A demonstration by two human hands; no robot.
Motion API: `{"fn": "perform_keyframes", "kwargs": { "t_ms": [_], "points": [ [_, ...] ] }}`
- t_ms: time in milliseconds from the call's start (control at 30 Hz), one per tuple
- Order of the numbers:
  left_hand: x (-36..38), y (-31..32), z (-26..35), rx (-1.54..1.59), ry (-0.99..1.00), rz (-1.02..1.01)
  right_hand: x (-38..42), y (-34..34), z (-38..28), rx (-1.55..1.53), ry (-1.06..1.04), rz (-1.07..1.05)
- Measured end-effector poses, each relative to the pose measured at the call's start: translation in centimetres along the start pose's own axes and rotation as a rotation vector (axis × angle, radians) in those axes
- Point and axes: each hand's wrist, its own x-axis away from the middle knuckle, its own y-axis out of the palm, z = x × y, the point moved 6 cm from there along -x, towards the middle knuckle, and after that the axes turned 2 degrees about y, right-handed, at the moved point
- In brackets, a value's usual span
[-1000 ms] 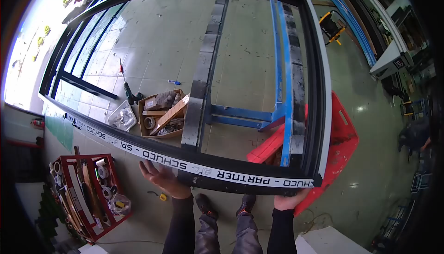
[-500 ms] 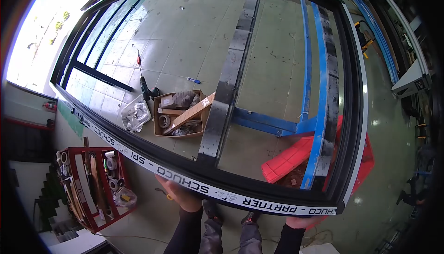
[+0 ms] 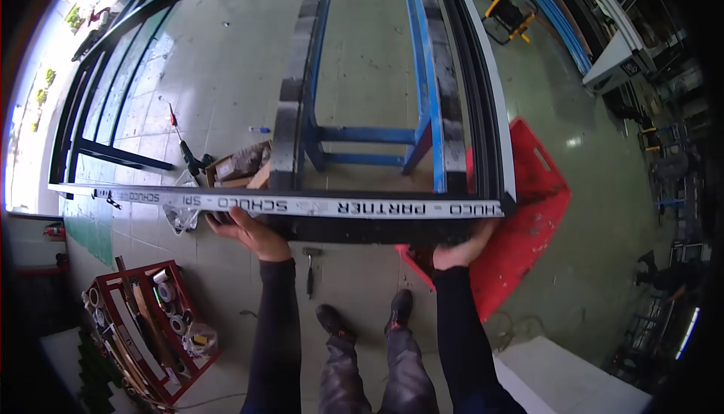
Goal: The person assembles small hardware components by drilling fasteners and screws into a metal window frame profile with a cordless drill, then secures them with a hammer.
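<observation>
A large black window frame (image 3: 354, 210), with white printed SCHUCO tape along its near edge, lies over a blue trestle (image 3: 422, 90) with dark padded top bars (image 3: 290, 112). My left hand (image 3: 260, 239) grips the near edge left of its middle, thumb up against the tape and the other fingers under the rail. Near the right corner my right hand (image 3: 467, 249) holds the same edge from below, its fingers partly hidden by the frame. Both arms reach forward from my body.
On the floor a red plastic crate (image 3: 520, 210) stands under the right corner. A red tool cart (image 3: 151, 331) with tape rolls is at lower left. A hammer (image 3: 309, 271) lies before my feet. Behind the near edge are a drill (image 3: 192, 159) and a cardboard box (image 3: 241, 165).
The frame's near edge has come level in view and shifted left and up. My hands moved with it, still holding on. The hammer on the floor now shows.
</observation>
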Motion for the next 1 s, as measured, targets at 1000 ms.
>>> {"fn": "perform_keyframes", "kwargs": {
  "t_ms": [1000],
  "points": [
    [12.9,7.9,6.9,-0.529,1.221,-0.539,4.5,-27.1,14.2,1.300,-0.164,-1.427]
  ]
}}
